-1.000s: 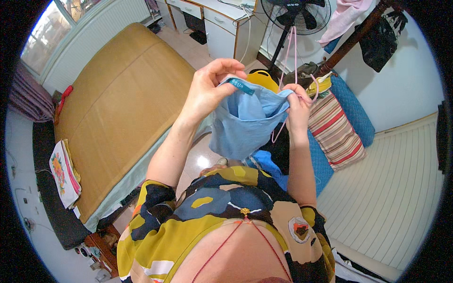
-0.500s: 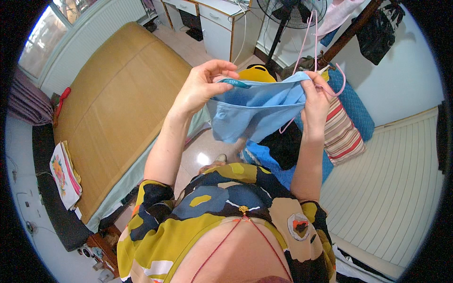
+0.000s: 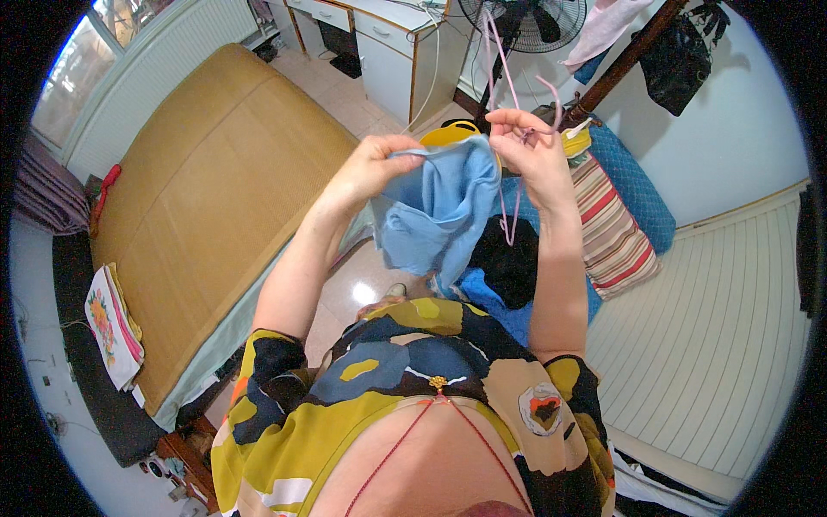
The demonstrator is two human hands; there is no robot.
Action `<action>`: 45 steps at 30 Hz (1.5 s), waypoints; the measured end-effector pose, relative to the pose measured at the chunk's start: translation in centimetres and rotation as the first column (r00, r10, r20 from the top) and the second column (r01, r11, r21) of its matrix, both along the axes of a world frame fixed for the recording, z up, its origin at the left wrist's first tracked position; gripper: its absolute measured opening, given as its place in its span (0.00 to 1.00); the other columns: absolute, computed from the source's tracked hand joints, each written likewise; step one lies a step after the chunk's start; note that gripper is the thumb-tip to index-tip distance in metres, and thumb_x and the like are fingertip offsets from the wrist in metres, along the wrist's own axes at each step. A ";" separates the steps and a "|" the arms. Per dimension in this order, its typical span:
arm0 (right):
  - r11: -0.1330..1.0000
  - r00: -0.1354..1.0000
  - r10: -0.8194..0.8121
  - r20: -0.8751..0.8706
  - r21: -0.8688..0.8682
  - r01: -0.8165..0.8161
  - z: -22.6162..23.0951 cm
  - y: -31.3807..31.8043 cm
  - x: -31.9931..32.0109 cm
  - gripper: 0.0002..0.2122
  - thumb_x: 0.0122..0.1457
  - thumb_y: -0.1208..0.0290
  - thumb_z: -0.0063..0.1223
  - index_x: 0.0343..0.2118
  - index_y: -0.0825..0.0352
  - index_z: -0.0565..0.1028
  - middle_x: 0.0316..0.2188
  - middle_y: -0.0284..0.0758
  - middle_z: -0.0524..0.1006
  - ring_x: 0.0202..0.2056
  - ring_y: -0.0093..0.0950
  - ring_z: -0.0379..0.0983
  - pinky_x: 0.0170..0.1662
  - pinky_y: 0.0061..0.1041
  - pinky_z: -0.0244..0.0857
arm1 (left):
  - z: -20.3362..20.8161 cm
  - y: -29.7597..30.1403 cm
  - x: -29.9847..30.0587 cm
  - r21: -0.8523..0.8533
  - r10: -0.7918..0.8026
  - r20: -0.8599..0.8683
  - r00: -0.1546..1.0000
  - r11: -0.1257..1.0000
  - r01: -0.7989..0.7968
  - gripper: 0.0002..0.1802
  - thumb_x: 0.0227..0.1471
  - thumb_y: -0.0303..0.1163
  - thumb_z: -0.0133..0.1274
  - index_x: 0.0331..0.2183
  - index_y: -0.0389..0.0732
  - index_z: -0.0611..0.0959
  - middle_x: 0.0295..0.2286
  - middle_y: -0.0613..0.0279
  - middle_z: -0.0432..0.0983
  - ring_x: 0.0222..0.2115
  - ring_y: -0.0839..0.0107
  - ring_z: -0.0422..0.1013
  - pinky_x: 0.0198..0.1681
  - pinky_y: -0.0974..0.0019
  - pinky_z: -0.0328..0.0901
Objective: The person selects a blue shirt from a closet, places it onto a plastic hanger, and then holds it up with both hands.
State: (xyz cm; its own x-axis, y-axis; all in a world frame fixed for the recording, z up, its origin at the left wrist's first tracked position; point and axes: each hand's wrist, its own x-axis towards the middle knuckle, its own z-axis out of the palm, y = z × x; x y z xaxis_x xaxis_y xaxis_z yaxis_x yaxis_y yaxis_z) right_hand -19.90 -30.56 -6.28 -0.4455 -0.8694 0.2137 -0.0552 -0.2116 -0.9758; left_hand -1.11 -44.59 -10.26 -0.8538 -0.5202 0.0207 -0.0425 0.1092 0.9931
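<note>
Observer: Where does the cloth lie from your grip?

Operator: From my remote seat, the blue garment [image 3: 438, 211] hangs between the two hands, just left of the pink hanger [image 3: 559, 103]. My left hand [image 3: 375, 170] pinches its upper edge; my right hand [image 3: 541, 162] has its fingers curled around the hanger.

Observer: Does the right one have cloth too?

Operator: I can't tell. Its thumb sits right by the garment's right edge, but contact is unclear.

Observer: And the hanger's long axis?

Operator: Up and down my view, from a narrow bend before the black fan [image 3: 548, 26] to a loop below my right fingers. The hook curls away on the right.

Observer: Materials?

Operator: Thin, matte, creased cloth, sagging into folds; a slim, smooth rod, bent into long loops. Beyond lies a plump striped cushion [image 3: 616, 231].
</note>
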 end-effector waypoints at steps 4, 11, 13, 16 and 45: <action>0.999 0.997 0.039 0.069 0.027 -0.041 -1.0 0.9 -1.6 0.11 0.54 0.71 0.46 0.37 0.72 0.72 0.23 0.30 0.73 0.21 0.14 0.65 0.24 0.12 0.58 | 1.0 -0.9 0.2 0.193 0.014 -0.020 1.000 0.981 -0.010 0.07 0.47 0.27 0.48 0.32 0.39 0.77 0.26 0.68 0.74 0.29 0.79 0.69 0.33 0.75 0.63; 0.988 0.979 0.135 0.154 0.057 -0.145 0.6 4.5 -1.9 0.17 0.61 0.61 0.34 0.31 0.71 0.71 0.13 0.30 0.69 0.11 0.13 0.56 0.14 0.10 0.46 | -0.1 -3.8 0.4 -0.032 0.153 0.117 0.981 0.988 -0.151 0.07 0.47 0.30 0.48 0.29 0.37 0.78 0.23 0.67 0.73 0.26 0.79 0.67 0.30 0.73 0.62; 0.984 0.953 0.158 0.259 0.043 -0.174 0.8 5.6 -2.0 0.18 0.61 0.60 0.34 0.29 0.71 0.71 0.11 0.30 0.68 0.09 0.13 0.53 0.12 0.10 0.44 | 0.0 -4.5 0.4 -0.225 0.232 0.147 0.962 0.955 -0.196 0.09 0.47 0.30 0.48 0.30 0.36 0.78 0.23 0.66 0.73 0.25 0.77 0.66 0.31 0.71 0.63; 0.951 0.870 0.294 0.397 -0.032 -0.307 0.5 5.8 -1.6 0.18 0.62 0.60 0.34 0.26 0.70 0.69 0.09 0.29 0.63 0.08 0.12 0.50 0.10 0.10 0.41 | 0.0 -5.4 0.5 -0.395 0.342 0.179 0.923 0.884 -0.251 0.10 0.45 0.32 0.48 0.28 0.35 0.77 0.22 0.62 0.73 0.25 0.73 0.67 0.30 0.70 0.63; 0.945 0.962 -0.257 -0.094 0.183 0.270 -4.8 -1.9 -2.0 0.19 0.57 0.56 0.40 0.18 0.67 0.71 0.10 0.30 0.68 0.13 0.20 0.64 0.17 0.20 0.57 | -1.1 -0.2 -2.5 -0.657 0.289 -0.074 0.954 0.706 -0.265 0.07 0.41 0.19 0.43 0.27 0.39 0.72 0.22 0.57 0.67 0.25 0.65 0.67 0.29 0.67 0.62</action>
State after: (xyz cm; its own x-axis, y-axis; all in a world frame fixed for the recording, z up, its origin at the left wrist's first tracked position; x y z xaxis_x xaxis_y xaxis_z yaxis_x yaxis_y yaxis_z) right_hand -21.86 -32.50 -11.09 -0.6544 -0.7505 0.0918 -0.1514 0.0112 -0.9884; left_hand -3.62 -44.77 -11.38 -0.6801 -0.6007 0.4202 -0.2063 0.7068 0.6767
